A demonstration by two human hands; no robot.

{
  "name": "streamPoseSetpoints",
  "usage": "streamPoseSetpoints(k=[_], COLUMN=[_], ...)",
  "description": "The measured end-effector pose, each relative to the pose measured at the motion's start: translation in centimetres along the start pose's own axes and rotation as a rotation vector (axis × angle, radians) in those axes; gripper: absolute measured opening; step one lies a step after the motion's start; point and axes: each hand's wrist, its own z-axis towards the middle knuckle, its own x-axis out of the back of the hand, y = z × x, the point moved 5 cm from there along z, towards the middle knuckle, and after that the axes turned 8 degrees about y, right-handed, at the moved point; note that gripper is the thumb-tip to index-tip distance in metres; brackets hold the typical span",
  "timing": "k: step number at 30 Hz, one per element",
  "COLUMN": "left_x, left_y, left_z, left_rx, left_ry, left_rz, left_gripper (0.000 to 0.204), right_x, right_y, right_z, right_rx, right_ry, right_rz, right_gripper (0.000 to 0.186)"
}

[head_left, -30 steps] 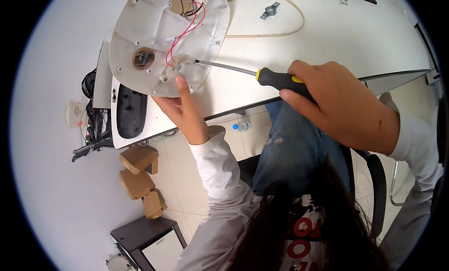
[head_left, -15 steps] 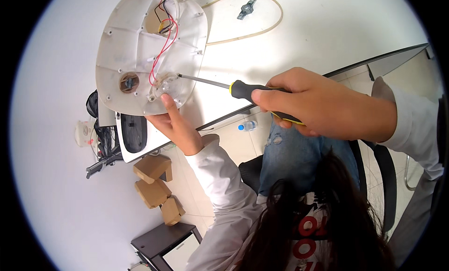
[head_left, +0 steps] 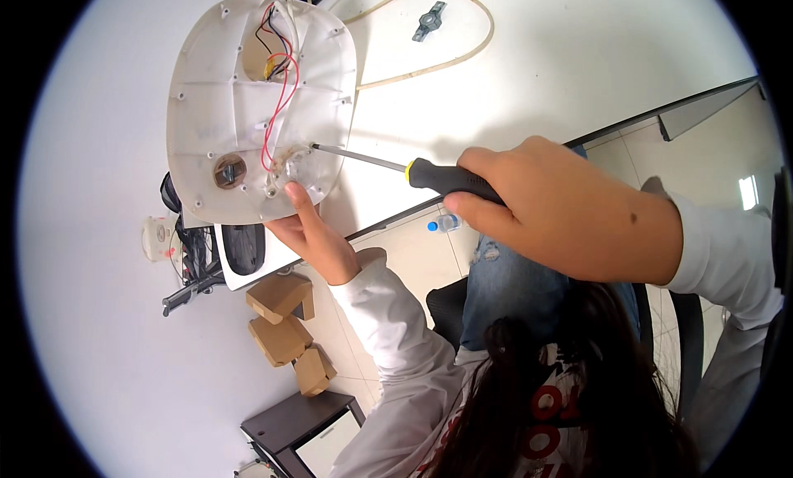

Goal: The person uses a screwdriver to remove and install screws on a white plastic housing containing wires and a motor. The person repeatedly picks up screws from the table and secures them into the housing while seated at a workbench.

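Note:
A white plastic housing shell, its ribbed inner side facing me, is tilted up over the table. My left hand grips its lower edge, thumb on the inside next to a clear round plastic piece. Red wires run from that piece up to a rectangular opening holding darker wires. Wrapped round a black and yellow handle, my right hand holds a screwdriver. The screwdriver's tip meets the upper right rim of the clear piece; whether a screw sits there is too small to tell.
On the white table lie a small grey bracket and a loop of beige cord. A dark-centred white tray sits at the left table corner. Below are cardboard boxes, a water bottle and a dark cabinet.
My right hand has rolled over around the screwdriver handle, its back now facing up more. The shell sits slightly lower in view, and the screwdriver tip stays at the clear piece's rim.

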Motion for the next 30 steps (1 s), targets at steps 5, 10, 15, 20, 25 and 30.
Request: streamPoseSetpoints(k=[5, 10, 15, 20, 25, 30], left_x=[0.1, -0.3, 0.0, 0.3, -0.1, 0.3], left_y=[0.2, 0.2, 0.0, 0.0, 0.1, -0.5], left_z=[-0.1, -0.1, 0.1, 0.1, -0.1, 0.1], left_rx=[-0.008, -0.015, -0.042, -0.053, -0.037, -0.023], left_ry=[0.004, 0.002, 0.013, 0.03, 0.033, 0.039], left_rz=[0.008, -0.011, 0.016, 0.042, 0.019, 0.01], left_gripper=[0.05, 0.051, 0.053, 0.054, 0.053, 0.053], right_x=[0.8, 1.3, 1.7, 1.6, 2.9, 3.7], right_y=[-1.3, -4.0, -2.5, -1.9, -2.7, -4.5], right_z=[1.4, 0.8, 1.1, 1.7, 2.1, 2.8], right_rx=[0.115, 0.341, 0.302, 0.322, 0.422, 0.572], right_ry=[-0.057, 0.139, -0.022, 0.003, 0.349, 0.525], right_rz=[-0.556, -0.793, -0.381, -0.427, -0.582, -0.68], right_gripper=[0.023, 0.021, 0.019, 0.022, 0.018, 0.017])
